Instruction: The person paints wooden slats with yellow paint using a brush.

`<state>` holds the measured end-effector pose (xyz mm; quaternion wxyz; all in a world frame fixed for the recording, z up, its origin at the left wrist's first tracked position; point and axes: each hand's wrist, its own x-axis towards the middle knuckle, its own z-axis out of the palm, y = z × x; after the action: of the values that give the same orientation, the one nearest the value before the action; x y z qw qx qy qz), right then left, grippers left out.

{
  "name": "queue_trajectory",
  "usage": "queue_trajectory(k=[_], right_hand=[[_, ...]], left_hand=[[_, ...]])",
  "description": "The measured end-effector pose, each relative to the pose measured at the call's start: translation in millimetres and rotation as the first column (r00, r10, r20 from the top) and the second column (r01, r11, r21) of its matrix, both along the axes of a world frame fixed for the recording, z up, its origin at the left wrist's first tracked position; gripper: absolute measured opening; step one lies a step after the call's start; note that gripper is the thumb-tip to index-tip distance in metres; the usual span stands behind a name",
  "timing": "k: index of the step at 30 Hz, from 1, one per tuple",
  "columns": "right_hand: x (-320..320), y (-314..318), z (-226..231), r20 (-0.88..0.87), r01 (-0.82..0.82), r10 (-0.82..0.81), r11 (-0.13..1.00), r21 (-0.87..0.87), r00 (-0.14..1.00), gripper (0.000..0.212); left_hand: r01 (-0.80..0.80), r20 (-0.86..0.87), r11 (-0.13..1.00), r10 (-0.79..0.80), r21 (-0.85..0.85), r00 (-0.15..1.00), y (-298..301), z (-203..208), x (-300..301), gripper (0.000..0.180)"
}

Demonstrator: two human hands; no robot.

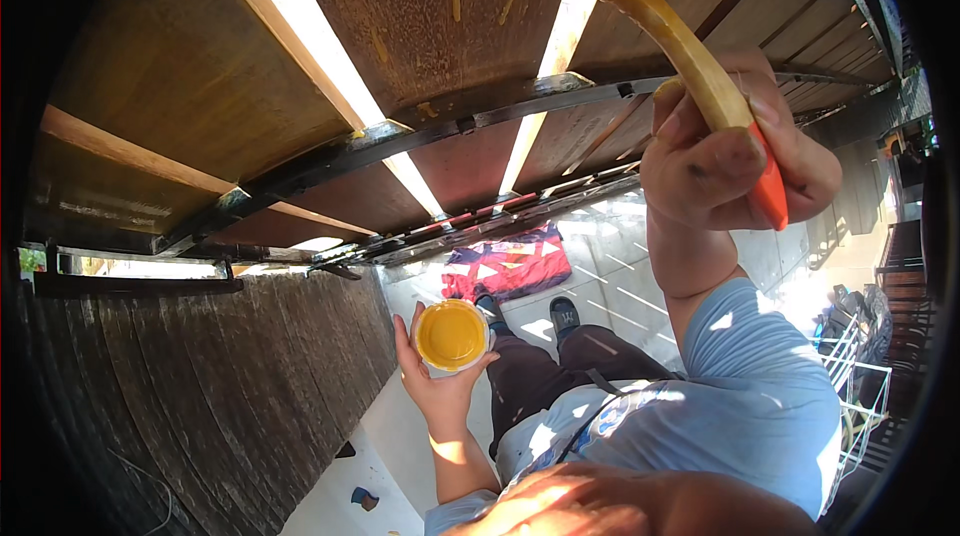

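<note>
At the far left stands a dark wall of weathered wooden planks [200,386], running down toward the near side. Beside its near end, a small dark scrap [365,498] lies on the pale floor [395,451]. Wide brown boards [430,11] stretch across the far side from left to right, with bright gaps between them and a dark bar [470,114] crossing them; yellow drips run over the board near the middle.

Left of centre, the left hand [446,396] is closed around a small round cup [484,349], fingers on its left side and thumb on its right. The cup is open at the top, its rim whitish, and it contains smooth ochre-yellow paint [451,334]; how deep the paint goes cannot be told from above. Just beyond the cup to the right, a red and dark patterned cloth [510,264] lies on the floor, near the person's shoes [564,314].

Farther right and held high, the right hand [720,168] is clamped on the handle of a brush [685,48], yellowish-tan with an orange-red end. The brush slants up to the left before the boards, its tip not clearly visible at the far edge. At the right stands a white wire rack [862,368]; the dark items near it are too unclear to name.
</note>
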<state>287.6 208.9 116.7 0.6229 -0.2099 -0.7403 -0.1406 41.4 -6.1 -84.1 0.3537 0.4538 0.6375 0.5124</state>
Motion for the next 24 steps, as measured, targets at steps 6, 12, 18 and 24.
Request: queue_trajectory(k=[6, 12, 18, 24], right_hand=[[8.5, -7.3, -14.8, -0.29, -0.301, 0.32, 0.947, 0.108, 0.902, 0.053], [20.4, -37.6, -21.4, -0.464, -0.464, 0.299, 0.835, -0.297, 0.834, 0.089], [-12.8, -7.8, -19.1, -0.354, -0.455, 0.368, 0.866, -0.206, 0.86, 0.069], [-48.2, -1.9, -0.1, -0.538, -0.222, -0.051, 0.875, -0.43, 0.842, 0.095]], left_hand=[[-0.002, -0.018, 1.0, 0.002, -0.003, 1.0, -0.9, 1.5, 0.8, 0.138], [-0.002, -0.027, 1.0, 0.001, -0.004, 1.0, -1.0, 2.2, 1.8, 0.137], [0.005, -0.023, 1.0, -0.005, -0.019, 1.0, -0.8, 3.5, 3.4, 0.137], [0.021, -0.015, 0.999, -0.022, -0.025, 1.0, 0.4, 1.3, 1.5, 0.137]])
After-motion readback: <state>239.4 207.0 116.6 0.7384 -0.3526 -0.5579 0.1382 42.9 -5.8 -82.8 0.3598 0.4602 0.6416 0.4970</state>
